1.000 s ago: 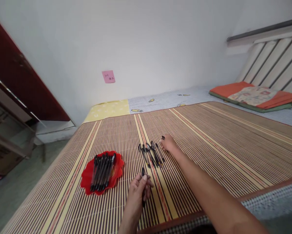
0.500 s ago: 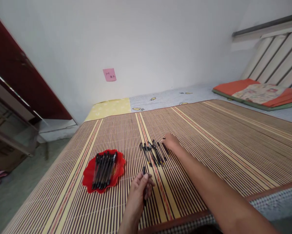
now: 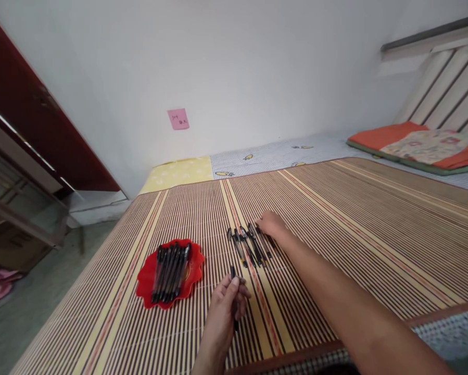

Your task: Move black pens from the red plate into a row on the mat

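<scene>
My left hand (image 3: 229, 297) is closed around a dark pen (image 3: 232, 272), held upright near the mat's front, with its tip showing above the thumb. Farther back, my right hand (image 3: 272, 225) has its fingers pinched at the top end of a black pen (image 3: 272, 241), at the right end of a loose row. Several more black pens (image 3: 250, 248) lie side by side in that row, some crossing. To the left, a red scalloped plate (image 3: 143, 281) bears a bundle of black pens (image 3: 170, 273), laid lengthwise.
A striped bamboo mat (image 3: 335, 219) covers the bed. Behind it is a patterned sheet (image 3: 273, 152) against the white wall with a pink note (image 3: 178, 119). A folded orange cloth (image 3: 405, 136) lies at the back right. Floor shows beyond the left edge.
My right hand has shifted slightly left along the pens' top ends, its fingers closer to the row. The left hand keeps its pen. The whole view has drifted slightly.
</scene>
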Demonstrator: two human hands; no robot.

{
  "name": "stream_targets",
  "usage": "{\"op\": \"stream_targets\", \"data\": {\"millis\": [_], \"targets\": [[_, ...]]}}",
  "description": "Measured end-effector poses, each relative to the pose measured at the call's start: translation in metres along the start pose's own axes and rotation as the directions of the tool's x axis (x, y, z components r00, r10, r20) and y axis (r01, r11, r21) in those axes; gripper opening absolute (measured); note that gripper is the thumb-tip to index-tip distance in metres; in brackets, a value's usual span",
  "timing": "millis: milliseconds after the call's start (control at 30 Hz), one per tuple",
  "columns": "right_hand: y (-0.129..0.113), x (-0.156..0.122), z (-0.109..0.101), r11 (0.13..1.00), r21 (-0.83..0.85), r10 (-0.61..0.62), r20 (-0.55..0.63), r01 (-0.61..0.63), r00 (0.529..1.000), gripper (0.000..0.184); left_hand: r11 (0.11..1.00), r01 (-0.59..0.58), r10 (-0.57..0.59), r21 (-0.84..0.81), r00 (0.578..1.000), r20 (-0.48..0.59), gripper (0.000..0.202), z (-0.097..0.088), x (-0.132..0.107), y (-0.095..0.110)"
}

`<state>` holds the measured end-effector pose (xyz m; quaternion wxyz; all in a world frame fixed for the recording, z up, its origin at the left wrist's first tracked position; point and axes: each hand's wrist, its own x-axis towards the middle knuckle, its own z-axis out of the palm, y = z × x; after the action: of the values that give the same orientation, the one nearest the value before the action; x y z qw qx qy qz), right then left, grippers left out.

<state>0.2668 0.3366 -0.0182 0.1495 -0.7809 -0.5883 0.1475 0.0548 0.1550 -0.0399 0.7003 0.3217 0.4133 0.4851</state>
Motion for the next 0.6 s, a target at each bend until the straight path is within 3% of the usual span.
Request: {"op": "stream_targets", "data": {"millis": [200,333,467,533,600], "targets": [[0.013,-0.005,-0.007,0.998,0.058,-0.039,0.011,0.039,0.999,0.018,0.999,0.013,-0.013,-0.037,1.000,-0.008,0.040,0.001,-0.002,0.001],[0.017,-0.028,-0.020,0.985,0.153,-0.075,-0.020,0.077,0.997,0.016,0.982,0.029,-0.035,-0.185,0.999,-0.029,0.038,-0.002,0.000,0.001],[0.003,-0.097,-0.021,0.918,0.346,-0.206,0.002,0.192,0.979,0.018,0.936,-0.033,0.015,-0.349,0.998,-0.054,0.030,-0.004,0.005,0.003],[-0.010,-0.142,-0.011,0.743,0.619,-0.383,0.082,0.255,0.920,0.012,0.907,-0.070,0.054,-0.415,0.997,-0.048,0.024,-0.004,0.005,0.003],[-0.021,-0.182,0.003,0.619,0.733,-0.512,0.104,0.282,0.853,0.011,0.894,-0.057,0.056,-0.445,0.998,-0.017,0.026,-0.002,0.004,0.003]]}}
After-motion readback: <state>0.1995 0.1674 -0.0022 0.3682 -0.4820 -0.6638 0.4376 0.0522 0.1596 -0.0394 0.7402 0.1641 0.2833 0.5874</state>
